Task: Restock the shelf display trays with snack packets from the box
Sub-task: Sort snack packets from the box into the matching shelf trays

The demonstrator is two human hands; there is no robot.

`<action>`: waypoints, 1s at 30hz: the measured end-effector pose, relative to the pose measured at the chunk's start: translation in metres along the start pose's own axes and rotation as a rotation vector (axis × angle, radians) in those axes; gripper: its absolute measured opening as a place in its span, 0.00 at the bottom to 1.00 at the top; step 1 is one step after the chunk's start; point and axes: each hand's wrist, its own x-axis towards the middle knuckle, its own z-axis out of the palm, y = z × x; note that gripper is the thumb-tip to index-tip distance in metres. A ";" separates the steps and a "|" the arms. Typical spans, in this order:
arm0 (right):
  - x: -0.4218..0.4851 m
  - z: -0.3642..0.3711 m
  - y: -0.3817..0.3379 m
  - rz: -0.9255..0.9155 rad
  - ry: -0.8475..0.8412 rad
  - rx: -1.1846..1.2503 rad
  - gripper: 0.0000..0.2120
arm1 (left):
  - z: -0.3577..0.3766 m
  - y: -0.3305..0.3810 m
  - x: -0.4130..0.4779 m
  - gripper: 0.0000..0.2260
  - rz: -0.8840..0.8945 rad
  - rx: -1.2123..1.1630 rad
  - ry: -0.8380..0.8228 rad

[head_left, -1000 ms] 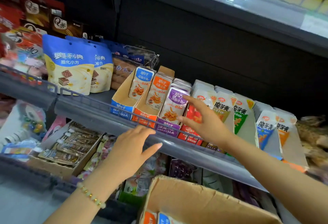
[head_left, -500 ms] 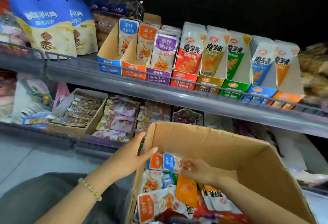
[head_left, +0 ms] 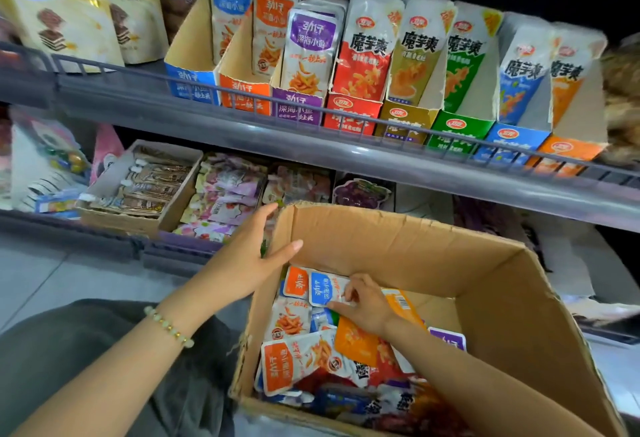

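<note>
The person is bent over an open brown cardboard box (head_left: pixel 398 246) that sits below the grey metal shelf (head_left: pixel 346 159), and both hands are at it. The right hand (head_left: pixel 365 307) is down inside, its thumb and curled fingers (head_left: pixel 350 285) pinching a blue-topped white snack packet (head_left: pixel 323 287) near the far left corner of the heap. That packet lies nearly flat with its long axis running across the box, the blue end pointing to the left wall and the white end tucked under the hand. An orange-topped packet (head_left: pixel 298 282) lies just beside it, touching, on the wall side.

The left hand (head_left: pixel 247 256) is spread against the box's left wall near the rim, fingers straight and grasping nothing, thumb reaching over the edge; a pale bead bracelet (head_left: pixel 169 327) sits on that wrist.

Up on the shelf a blue cardboard display tray (head_left: pixel 192 82), an orange one (head_left: pixel 244 92) and a purple one (head_left: pixel 298 107) stand side by side, packets upright in each
</note>
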 end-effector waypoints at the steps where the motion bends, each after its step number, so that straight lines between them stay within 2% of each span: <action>1: -0.001 -0.001 0.001 0.010 0.011 0.044 0.20 | 0.001 0.000 0.001 0.37 0.005 -0.002 0.002; 4: 0.000 -0.012 -0.004 0.098 -0.106 -0.076 0.37 | 0.006 0.002 0.003 0.36 0.011 -0.021 -0.034; 6: -0.002 -0.014 -0.007 0.121 -0.132 -0.193 0.38 | 0.009 0.002 0.002 0.36 0.016 -0.035 -0.038; 8: -0.004 -0.018 -0.005 0.101 -0.056 -0.207 0.33 | 0.009 0.001 0.002 0.36 0.021 -0.039 -0.027; 12: -0.018 -0.049 -0.008 0.074 -0.063 0.063 0.17 | 0.009 0.000 0.002 0.36 0.019 -0.022 0.015; 14: -0.032 -0.072 -0.023 -0.005 -0.016 0.258 0.09 | 0.007 0.005 0.001 0.35 0.068 -0.036 0.095; 16: -0.046 -0.094 -0.049 -0.090 0.001 0.508 0.08 | 0.006 0.012 0.001 0.31 0.163 -0.026 0.189; 18: -0.059 -0.110 -0.077 -0.174 -0.058 0.716 0.12 | 0.007 0.019 0.000 0.29 0.230 -0.033 0.211; 19: -0.064 -0.114 -0.091 -0.222 -0.101 0.800 0.13 | 0.008 0.023 -0.001 0.27 0.237 -0.079 0.194; 21: -0.065 -0.114 -0.112 -0.277 -0.155 0.871 0.14 | 0.010 0.026 -0.001 0.17 0.208 -0.256 0.162; 23: -0.059 -0.105 -0.121 -0.275 -0.135 0.833 0.15 | 0.006 0.023 0.002 0.07 0.158 -0.407 0.202; 25: -0.044 -0.088 -0.113 -0.233 -0.116 0.784 0.20 | -0.006 0.016 0.005 0.04 0.101 -0.559 0.289; 27: -0.028 -0.064 -0.099 -0.195 -0.164 0.567 0.23 | -0.019 0.009 0.006 0.06 0.031 -0.694 0.366; 30: -0.004 -0.018 -0.078 -0.201 -0.338 0.133 0.24 | -0.026 0.006 0.005 0.08 -0.022 -0.774 0.370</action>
